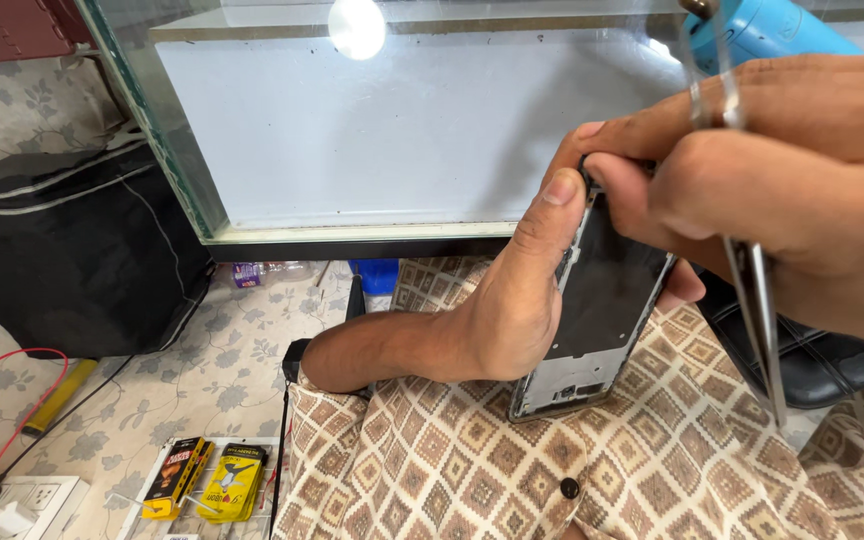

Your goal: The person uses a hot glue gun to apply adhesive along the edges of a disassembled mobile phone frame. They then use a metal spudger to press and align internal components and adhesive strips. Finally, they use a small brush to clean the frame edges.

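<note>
Opened black smartphone with its bare metal frame [597,310] sits upright over the lap in patterned cloth [512,470], just below a glass tank [352,130]. Left hand [512,300] wraps its side, thumb pressed along the edge. Right hand [792,180] pinches the phone's top corner, fingers curled, holding slim metal tweezers [752,290].

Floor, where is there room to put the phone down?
The patterned floor is bare between the black bag, the glass tank and the yellow packets. It is crowded at bottom left, with the power strip and red wire. Both hands crowd the phone.
</note>
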